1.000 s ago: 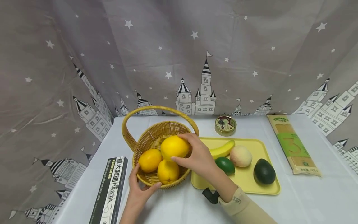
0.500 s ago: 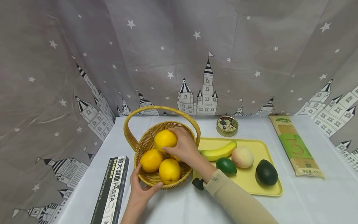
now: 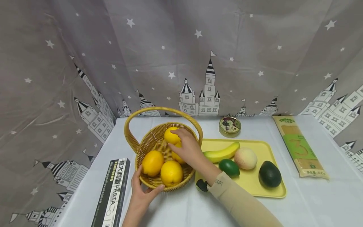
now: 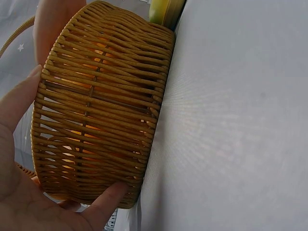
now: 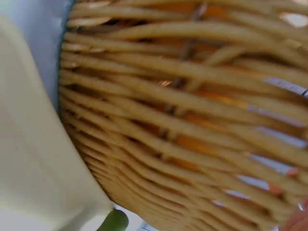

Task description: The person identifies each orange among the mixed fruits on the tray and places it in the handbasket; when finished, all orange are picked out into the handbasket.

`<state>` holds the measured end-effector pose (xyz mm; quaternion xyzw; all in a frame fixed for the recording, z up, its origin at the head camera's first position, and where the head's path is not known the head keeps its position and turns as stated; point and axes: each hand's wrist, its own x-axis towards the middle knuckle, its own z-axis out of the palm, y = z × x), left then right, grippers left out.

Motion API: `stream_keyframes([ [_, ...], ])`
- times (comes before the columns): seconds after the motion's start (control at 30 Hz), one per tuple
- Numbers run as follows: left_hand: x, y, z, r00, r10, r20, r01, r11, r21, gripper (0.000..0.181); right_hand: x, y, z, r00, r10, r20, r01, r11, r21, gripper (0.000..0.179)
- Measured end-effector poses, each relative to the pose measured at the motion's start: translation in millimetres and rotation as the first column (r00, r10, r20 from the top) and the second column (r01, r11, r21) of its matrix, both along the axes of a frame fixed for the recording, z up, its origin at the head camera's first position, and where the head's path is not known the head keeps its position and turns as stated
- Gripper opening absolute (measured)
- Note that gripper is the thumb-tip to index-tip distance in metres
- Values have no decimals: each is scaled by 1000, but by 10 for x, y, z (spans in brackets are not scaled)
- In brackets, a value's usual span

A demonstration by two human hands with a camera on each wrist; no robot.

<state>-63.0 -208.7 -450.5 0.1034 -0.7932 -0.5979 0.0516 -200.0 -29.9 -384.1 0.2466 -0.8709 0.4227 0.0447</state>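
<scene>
A round wicker basket (image 3: 136, 157) with a tall arched handle holds several yellow-orange oranges (image 3: 171, 173). My left hand (image 3: 141, 194) grips its near left side, fingers at the rim and thumb along the front; in the left wrist view the thumb (image 4: 108, 202) lies against the woven wall (image 4: 106, 110). Inside the basket, toward the back, my right hand (image 3: 188, 148) holds an orange (image 3: 171, 135) between curved fingers and thumb. Another orange (image 3: 177, 154) is partly hidden under that hand. The right wrist view shows mainly the basket's weave (image 5: 183, 106), blurred.
A yellow tray (image 3: 262, 148) right of the basket carries a banana (image 3: 222, 153), a peach (image 3: 245, 158), a green fruit (image 3: 229, 168) and a dark avocado (image 3: 270, 174). Behind stands a round tin (image 3: 229, 126). A pasta box (image 3: 112, 192) lies left, a noodle packet (image 3: 300, 146) far right.
The right hand has carried its orange left, then back and down into the rear of the basket. The left hand has stayed at the basket's near left rim.
</scene>
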Motion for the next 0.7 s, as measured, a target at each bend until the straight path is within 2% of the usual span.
stream_keyframes([
  [0.23, 5, 4, -2, 1000, -2, 5, 2, 1000, 5, 107, 255, 214, 83, 999, 36, -9, -37, 993, -108, 47],
  [0.43, -7, -39, -10, 1000, 0, -6, 0, 1000, 2, 107, 487, 498, 156, 996, 39, -85, -57, 973, -222, 47],
  [0.7, 29, -96, 10, 1000, 7, 10, -6, 1000, -8, 108, 666, 839, 199, 990, -7, -139, -28, 967, -252, 54],
])
